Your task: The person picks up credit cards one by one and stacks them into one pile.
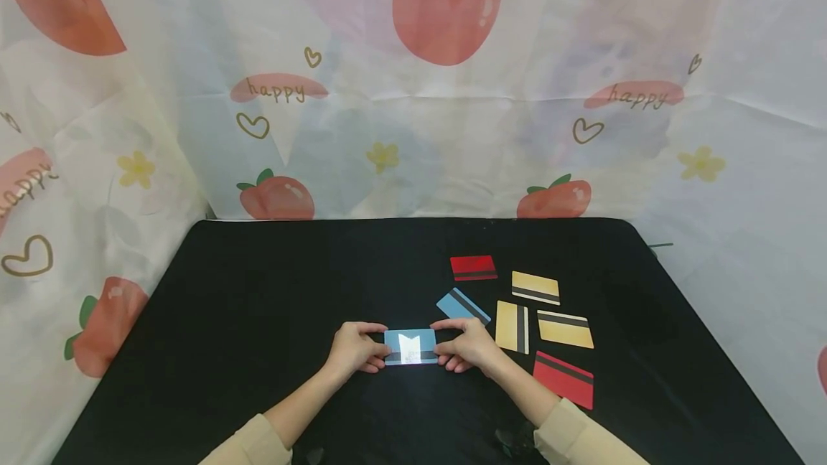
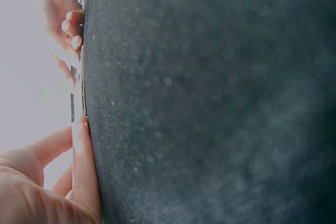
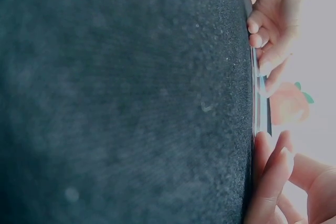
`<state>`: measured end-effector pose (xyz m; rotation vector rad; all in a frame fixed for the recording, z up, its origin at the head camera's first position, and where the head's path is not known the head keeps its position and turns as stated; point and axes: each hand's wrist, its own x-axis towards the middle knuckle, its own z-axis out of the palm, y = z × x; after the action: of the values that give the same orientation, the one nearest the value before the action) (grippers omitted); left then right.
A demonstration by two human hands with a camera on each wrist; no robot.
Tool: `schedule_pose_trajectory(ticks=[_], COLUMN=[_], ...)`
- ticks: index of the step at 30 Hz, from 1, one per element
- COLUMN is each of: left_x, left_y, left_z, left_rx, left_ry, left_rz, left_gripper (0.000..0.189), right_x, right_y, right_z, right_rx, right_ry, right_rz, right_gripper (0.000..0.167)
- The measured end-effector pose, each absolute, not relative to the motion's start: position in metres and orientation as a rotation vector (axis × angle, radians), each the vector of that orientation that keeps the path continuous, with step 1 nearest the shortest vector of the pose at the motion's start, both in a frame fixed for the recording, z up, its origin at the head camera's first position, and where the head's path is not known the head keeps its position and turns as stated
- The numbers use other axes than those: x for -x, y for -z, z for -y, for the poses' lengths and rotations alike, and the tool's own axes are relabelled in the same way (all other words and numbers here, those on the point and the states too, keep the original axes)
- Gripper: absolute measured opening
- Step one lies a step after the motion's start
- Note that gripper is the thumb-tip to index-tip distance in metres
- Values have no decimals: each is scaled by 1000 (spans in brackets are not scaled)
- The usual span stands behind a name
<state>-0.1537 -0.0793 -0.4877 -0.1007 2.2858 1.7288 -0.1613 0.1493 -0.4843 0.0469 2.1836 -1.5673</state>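
Note:
A light blue card [image 1: 394, 338] with a dark stripe near its lower edge and a bright white glare patch lies level between the two hands, close to the black tabletop. At its left end, the left hand [image 1: 354, 348] pinches it between thumb and fingers. The right hand [image 1: 470, 345] pinches the right end the same way. From the left wrist view, the card [image 2: 78, 95] shows only edge-on, with the left hand [image 2: 44, 187] at its near end. The right wrist view also shows it edge-on, beside the right hand [image 3: 294, 187]. Whether it touches the table is unclear.
Right of the hands, several striped cards lie on the black table [image 1: 271, 293]: another blue card [image 1: 460, 305] just behind the right hand, a red card [image 1: 473, 265] at the back, yellow cards [image 1: 507, 325] and a larger-looking red card [image 1: 562, 382]. A printed curtain [image 1: 413, 135] hangs behind.

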Motion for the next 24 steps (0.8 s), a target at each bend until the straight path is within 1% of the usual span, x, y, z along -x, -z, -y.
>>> schedule_pose_trajectory(ticks=[4, 7, 10, 14, 24], left_x=[154, 154, 155, 155, 155], left_y=[489, 490, 491, 491, 489], left_z=[80, 79, 79, 79, 80], left_rx=[87, 80, 79, 85, 79], left_ry=[-1732, -1735, -1736, -1733, -1748], left_rz=[-2299, -2301, -2295, -2293, -2265], left_gripper=[40, 40, 38, 37, 36], right_x=[161, 157, 157, 161, 162], right_y=[485, 474, 473, 484, 484], right_z=[-149, -147, -148, -150, -150], right_rx=[-41, -26, -23, -35, -39], right_ry=[1584, 1603, 1609, 1607, 1602], right_rz=[-2174, -2159, -2146, -2136, -2134], right_gripper=[43, 42, 42, 43, 43])
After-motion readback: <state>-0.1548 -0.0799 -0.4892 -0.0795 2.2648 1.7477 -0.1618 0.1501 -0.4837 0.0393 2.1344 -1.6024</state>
